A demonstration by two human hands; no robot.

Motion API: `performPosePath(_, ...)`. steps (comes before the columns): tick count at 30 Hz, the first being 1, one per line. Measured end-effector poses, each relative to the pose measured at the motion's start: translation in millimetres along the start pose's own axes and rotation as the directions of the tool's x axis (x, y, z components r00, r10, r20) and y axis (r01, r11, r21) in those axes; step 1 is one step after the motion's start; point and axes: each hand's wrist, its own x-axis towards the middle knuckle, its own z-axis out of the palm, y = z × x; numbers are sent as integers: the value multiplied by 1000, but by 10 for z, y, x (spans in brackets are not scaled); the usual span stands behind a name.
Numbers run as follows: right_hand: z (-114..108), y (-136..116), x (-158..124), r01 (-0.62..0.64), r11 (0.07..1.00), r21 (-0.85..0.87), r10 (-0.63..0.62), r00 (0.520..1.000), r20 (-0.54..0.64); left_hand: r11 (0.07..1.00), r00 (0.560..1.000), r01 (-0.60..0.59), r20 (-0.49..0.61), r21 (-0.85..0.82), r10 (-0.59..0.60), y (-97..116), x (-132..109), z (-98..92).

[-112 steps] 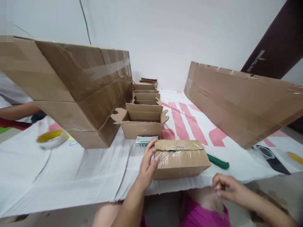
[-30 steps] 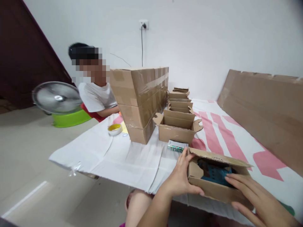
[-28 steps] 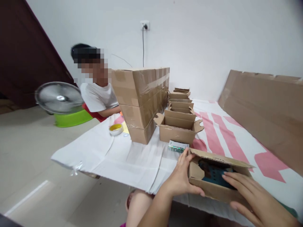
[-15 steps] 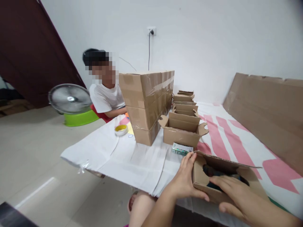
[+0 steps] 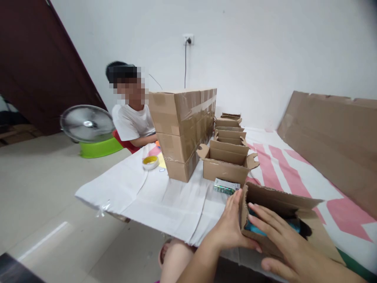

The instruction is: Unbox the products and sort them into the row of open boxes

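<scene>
A small open cardboard box [image 5: 306, 230] lies at the near edge of the white sheet, its lid flap raised, with a blue item [image 5: 253, 228] showing inside. My left hand [image 5: 232, 226] clasps the box's left end, thumb along the front. My right hand [image 5: 282, 243] lies over the box's front wall with the fingers stretched out flat towards the opening. A small white and green packet [image 5: 225, 185] lies just behind the box.
A row of open small cartons [image 5: 228, 159] runs back along a taped stack of cartons [image 5: 182, 129]. A tape roll [image 5: 150, 162] sits left of the stack. Flat cardboard [image 5: 332, 137] leans at right. A person [image 5: 132, 118] sits behind, beside a fan [image 5: 86, 124].
My view swung left, bringing the other person and fan into sight. The box's lid came open, and my right hand moved from my lap onto the box, sliding left over its opening.
</scene>
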Motion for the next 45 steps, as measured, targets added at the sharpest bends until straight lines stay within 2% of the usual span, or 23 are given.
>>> performPosePath(3, 30, -30, 107, 21, 1000, -6, -20, 998, 58, 997, 1000, 27, 7, -73, -26, -34, -22, 19)
performPosePath(6, 55, -40, 173, 14, 1000, -10, -13, 994, 112, 970, 995, 100, 22, -220, -97, -76, -56, 26)
performPosePath(9, 71, -62, 203, -2, 999, -46, 7, 993, 119, 911, 991, 134, 48, -390, -125, -83, -72, 18)
performPosePath(12, 72, -81, 210, 3, 997, -73, 5, 995, 104, 880, 994, 106, 43, -464, -97, -56, -61, 3)
performPosePath(14, 63, -53, 195, 11, 996, -94, -4, 997, 77, 897, 997, 77, 21, -435, -75, -36, -45, -10)
performPosePath(16, 51, 30, 154, -13, 987, -157, 13, 1000, 2, 925, 999, 46, 2, -378, -49, -22, -27, -25)
performPosePath(19, 25, 225, 44, -136, 946, -294, 83, 979, -187, 947, 999, 24, -14, -320, -30, -7, -7, -45)
performPosePath(21, -3, 344, -42, -227, 913, -340, 142, 956, -255, 951, 999, 40, -11, -308, -45, 4, 0, -53)
performPosePath(23, -44, 410, -109, -289, 895, -340, 220, 948, -229, 952, 998, 64, 5, -298, -65, 13, 4, -59)
performPosePath(25, -91, 420, -136, -313, 895, -317, 281, 949, -144, 956, 997, 83, 26, -282, -78, 18, 9, -63)
performPosePath(30, -197, 353, -85, -327, 907, -265, 331, 943, -30, 963, 996, 85, 43, -254, -76, 0, 18, -65)
performPosePath(34, -239, 332, -92, -306, 923, -231, 307, 951, -33, 975, 999, 43, 41, -219, -35, -35, 14, -60)
performPosePath(38, -256, 310, -137, -238, 958, -159, 216, 966, -141, 986, 999, 36, 44, -162, -29, -68, 4, -60)
performPosePath(40, -252, 296, -141, -269, 956, -112, 252, 956, -151, 988, 998, 53, 43, -145, -47, -75, -1, -61)
performPosePath(43, -213, 305, -124, -385, 919, -90, 377, 921, -96, 990, 997, 72, 50, -120, -66, -62, -6, -70)
performPosePath(45, -162, 341, -111, -410, 905, -109, 406, 912, -59, 992, 996, 78, 61, -98, -72, -37, -9, -80)
